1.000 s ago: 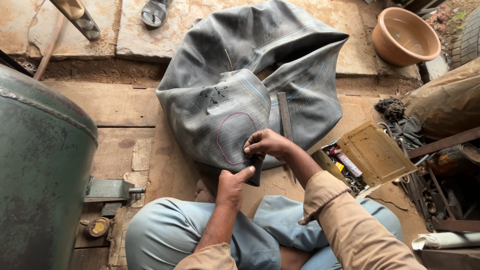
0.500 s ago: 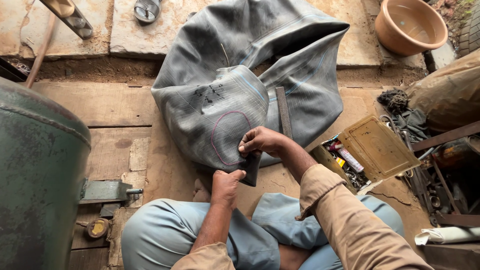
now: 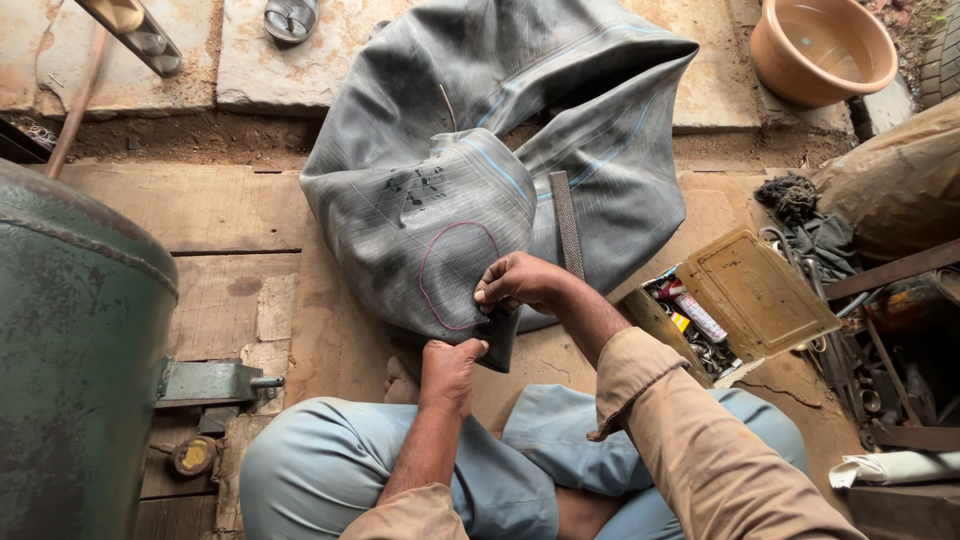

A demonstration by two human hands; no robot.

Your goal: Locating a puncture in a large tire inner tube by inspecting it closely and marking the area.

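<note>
The floor (image 3: 200, 215) is made of worn wooden planks, with a strip of bare earth and flat stone slabs (image 3: 270, 60) beyond them. A large grey rubber inner tube (image 3: 450, 190) lies folded across the planks and onto the stone, a pink outline drawn on its near fold and a flat metal file (image 3: 568, 220) resting on it. To the right, an open wooden box (image 3: 740, 300) of small tools sits on the planks, with dark rags (image 3: 810, 225) just beyond it. A terracotta-coloured bowl (image 3: 822, 48) stands on the stone at the far right, and a sandal (image 3: 290, 18) lies at the top. A green metal tank (image 3: 70, 350) stands at the left edge.
</note>
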